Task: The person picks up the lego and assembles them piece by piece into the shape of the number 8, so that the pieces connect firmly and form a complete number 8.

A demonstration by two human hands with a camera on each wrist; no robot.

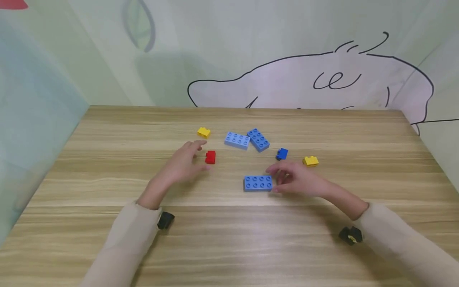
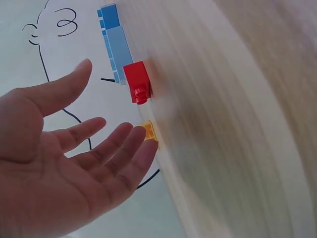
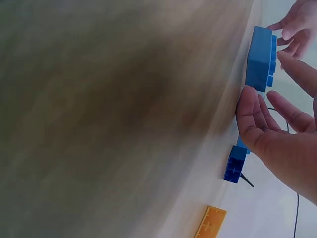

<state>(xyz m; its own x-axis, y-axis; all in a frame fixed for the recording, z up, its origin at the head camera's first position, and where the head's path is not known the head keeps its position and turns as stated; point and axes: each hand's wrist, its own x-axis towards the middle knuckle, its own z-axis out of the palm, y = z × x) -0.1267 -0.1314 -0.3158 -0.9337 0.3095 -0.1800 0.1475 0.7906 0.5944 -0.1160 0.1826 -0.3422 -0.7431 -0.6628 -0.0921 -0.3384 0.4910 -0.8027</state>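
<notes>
Fingers of the left hand (image 1: 183,163) spread loose beside the small red plastic brick (image 1: 210,157), mid-table; right hand (image 1: 295,179) fingertips touch the blue eight-stud plastic plate (image 1: 257,183). All bricks lie loose — nothing joined yet.

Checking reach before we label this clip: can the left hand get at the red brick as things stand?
Probably yes. The left hand is open, fingers relaxed, right beside the red brick, and nothing lies between them on the table. The yellow brick sits farther back, out of the way.
</notes>
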